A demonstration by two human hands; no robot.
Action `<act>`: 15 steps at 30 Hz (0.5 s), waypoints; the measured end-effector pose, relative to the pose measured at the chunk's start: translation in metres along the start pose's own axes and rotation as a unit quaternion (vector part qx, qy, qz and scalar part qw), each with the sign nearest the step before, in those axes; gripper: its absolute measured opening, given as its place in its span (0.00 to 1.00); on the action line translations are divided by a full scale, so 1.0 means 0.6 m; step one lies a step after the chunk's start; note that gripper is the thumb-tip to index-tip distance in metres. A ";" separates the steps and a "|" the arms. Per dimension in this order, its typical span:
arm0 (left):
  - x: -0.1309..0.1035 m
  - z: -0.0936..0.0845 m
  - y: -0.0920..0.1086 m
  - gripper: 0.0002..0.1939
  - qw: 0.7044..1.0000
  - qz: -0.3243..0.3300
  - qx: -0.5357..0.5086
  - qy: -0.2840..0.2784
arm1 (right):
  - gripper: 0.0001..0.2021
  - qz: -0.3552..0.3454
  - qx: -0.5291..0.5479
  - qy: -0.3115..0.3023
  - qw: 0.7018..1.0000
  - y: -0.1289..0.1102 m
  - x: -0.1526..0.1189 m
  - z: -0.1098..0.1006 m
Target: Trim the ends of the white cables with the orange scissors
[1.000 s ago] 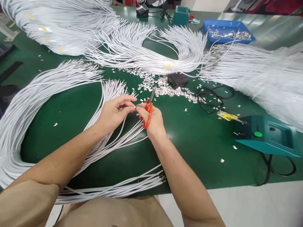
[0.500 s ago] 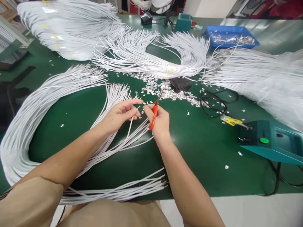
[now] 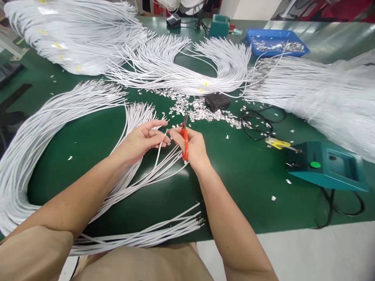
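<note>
Near the middle of the table, my left hand (image 3: 145, 141) pinches a single white cable (image 3: 158, 156) close to its end between thumb and fingers. Close beside it, my right hand (image 3: 191, 146) holds orange-handled scissors (image 3: 184, 142), the dark blades pointing away from me. The right thumb and forefinger come together next to the cable end; whether they touch it is too small to tell. Beneath the hands, several loose white cables (image 3: 152, 177) fan out from the long curved bundle (image 3: 20, 156) at left. Another group of cables (image 3: 164, 233) lies nearer my body, with trimmed-looking ends.
Silvery foil scraps (image 3: 202, 111) lie around a black box (image 3: 218, 102). More cable bundles (image 3: 187, 80) spread behind. At the back stands a blue tray (image 3: 306, 50) with scraps. On the right sit a teal device (image 3: 325, 166), a yellow-handled tool (image 3: 277, 143) and a black cord (image 3: 254, 130).
The whole view has shifted slightly, so the table's things appear further left. The scissors have turned more upright in my right hand, and the right fingers are closer to the cable end.
</note>
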State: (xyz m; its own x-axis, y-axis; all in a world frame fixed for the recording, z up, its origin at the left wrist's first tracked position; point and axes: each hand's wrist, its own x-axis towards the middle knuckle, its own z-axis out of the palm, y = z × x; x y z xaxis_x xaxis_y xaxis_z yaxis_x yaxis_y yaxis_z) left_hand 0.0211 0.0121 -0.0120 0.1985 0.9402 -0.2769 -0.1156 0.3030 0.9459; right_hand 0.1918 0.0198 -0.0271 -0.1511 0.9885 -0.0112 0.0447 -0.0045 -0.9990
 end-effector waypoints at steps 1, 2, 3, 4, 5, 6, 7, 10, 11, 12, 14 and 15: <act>-0.001 0.002 0.000 0.24 1.000 0.003 0.009 0.003 | 0.10 0.015 0.061 -0.026 0.998 -0.002 -0.001 0.001; -0.003 0.004 0.000 0.24 1.000 0.004 0.014 0.003 | 0.10 0.026 0.111 -0.051 0.992 -0.003 -0.001 0.002; -0.004 0.006 0.000 0.24 1.000 0.003 0.014 0.000 | 0.11 0.035 0.151 -0.071 0.985 -0.004 -0.002 0.004; -0.005 0.006 -0.001 0.23 1.000 -0.002 0.012 -0.005 | 0.11 0.039 0.181 -0.080 0.979 -0.003 -0.001 0.005; -0.005 0.006 -0.002 0.22 1.000 -0.007 0.009 -0.013 | 0.12 0.043 0.202 -0.081 0.975 -0.002 -0.001 0.006; -0.006 0.006 -0.003 0.21 1.000 -0.010 0.008 -0.022 | 0.12 0.041 0.215 -0.072 0.973 0.000 0.000 0.006; -0.007 0.005 -0.003 0.21 0.999 -0.010 0.011 -0.029 | 0.13 0.037 0.219 -0.059 0.973 0.001 0.001 0.006; -0.009 0.004 -0.003 0.21 0.998 0.015 0.047 -0.027 | 0.14 0.015 0.186 -0.021 0.982 0.003 0.002 0.003; -0.011 0.004 -0.003 0.21 0.997 0.030 0.064 -0.015 | 0.14 0.015 0.174 -0.016 0.984 0.003 0.002 0.002; -0.012 0.006 -0.001 0.21 0.996 0.047 0.082 -0.001 | 0.14 0.025 0.174 -0.021 0.984 0.001 0.000 0.001; -0.016 0.011 0.002 0.23 0.989 0.082 0.118 0.020 | 0.15 0.068 0.218 -0.064 0.971 -0.003 -0.004 0.001; -0.018 0.014 0.004 0.24 0.985 0.099 0.137 0.024 | 0.15 0.089 0.253 -0.093 0.959 -0.005 -0.006 0.001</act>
State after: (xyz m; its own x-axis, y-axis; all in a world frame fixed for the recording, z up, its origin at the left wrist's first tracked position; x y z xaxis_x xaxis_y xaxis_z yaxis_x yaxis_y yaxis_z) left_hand 0.0270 0.0015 -0.0053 0.1514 0.9850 -0.0829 0.1203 0.0649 0.9906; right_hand 0.1918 0.0165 -0.0238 -0.3613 0.9213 -0.1439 -0.3915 -0.2899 -0.8733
